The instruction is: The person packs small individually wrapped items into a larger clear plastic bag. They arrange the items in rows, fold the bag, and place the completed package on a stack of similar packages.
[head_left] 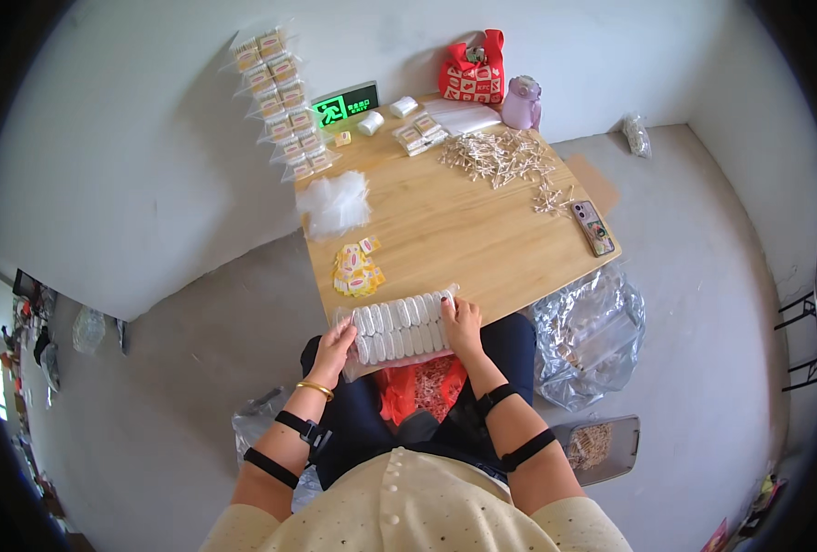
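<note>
Between my two hands is a clear plastic pack of white rounded pieces (402,328), set in two rows, at the table's near edge. My left hand (335,348) grips its left end, with the thumb on top. At the right end, my right hand (463,325) is closed on the pack, its fingers partly hidden beneath. Just beyond the pack lies a pile of small yellow-and-white cards (358,269). A red plastic bag (422,391) with small white pieces inside rests in my lap below the pack.
On the wooden table (427,221) are loose cotton swabs (500,158), clear bags (335,204), a phone (592,228), a purple jug (522,103) and a red bag (473,74). Packed bags (280,101) stack at back left. A silvery plastic bag (592,340) and grey bin (622,448) stand right.
</note>
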`<action>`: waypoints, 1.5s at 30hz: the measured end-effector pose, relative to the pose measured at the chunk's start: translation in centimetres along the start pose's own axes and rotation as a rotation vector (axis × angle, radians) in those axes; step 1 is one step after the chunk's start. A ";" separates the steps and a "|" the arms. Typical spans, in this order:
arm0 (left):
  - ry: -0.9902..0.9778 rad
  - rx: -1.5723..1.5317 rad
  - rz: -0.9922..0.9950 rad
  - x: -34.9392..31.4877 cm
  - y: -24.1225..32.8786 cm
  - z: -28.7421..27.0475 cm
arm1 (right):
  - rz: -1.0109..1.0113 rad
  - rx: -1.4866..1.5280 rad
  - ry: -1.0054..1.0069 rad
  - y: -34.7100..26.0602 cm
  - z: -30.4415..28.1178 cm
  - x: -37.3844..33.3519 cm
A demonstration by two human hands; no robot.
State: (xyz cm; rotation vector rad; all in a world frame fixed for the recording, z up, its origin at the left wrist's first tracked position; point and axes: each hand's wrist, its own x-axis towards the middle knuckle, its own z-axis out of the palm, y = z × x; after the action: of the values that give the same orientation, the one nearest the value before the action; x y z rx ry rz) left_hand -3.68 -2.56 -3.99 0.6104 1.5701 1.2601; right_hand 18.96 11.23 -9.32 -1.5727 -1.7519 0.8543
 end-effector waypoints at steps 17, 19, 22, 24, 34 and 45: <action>0.082 0.007 -0.107 -1.2 0.4 -0.5 | -0.015 0.025 0.010 -3.5 -2.1 -1.2; 0.091 0.049 -0.101 -1.1 -0.2 -1.0 | 0.016 -0.003 0.030 -4.9 -2.7 -1.1; 0.108 0.086 -0.089 -1.1 -1.0 -1.4 | 0.021 0.037 0.085 -5.3 -2.2 -0.8; 0.110 0.070 -0.090 -1.3 -0.7 -1.1 | 0.052 0.133 0.120 -5.3 -1.9 -0.4; 0.074 0.043 -0.206 -1.8 0.6 -0.9 | 0.203 0.430 0.089 1.1 -5.2 2.2; 0.096 0.015 -0.229 -1.8 0.4 -1.4 | 0.186 0.152 -0.356 0.2 -1.5 4.3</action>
State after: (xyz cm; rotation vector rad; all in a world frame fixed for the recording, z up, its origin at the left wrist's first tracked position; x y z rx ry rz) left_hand -4.32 -4.56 -2.96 0.3715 1.6783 1.1195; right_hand 19.91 15.61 -8.46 -1.5709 -1.7434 1.3971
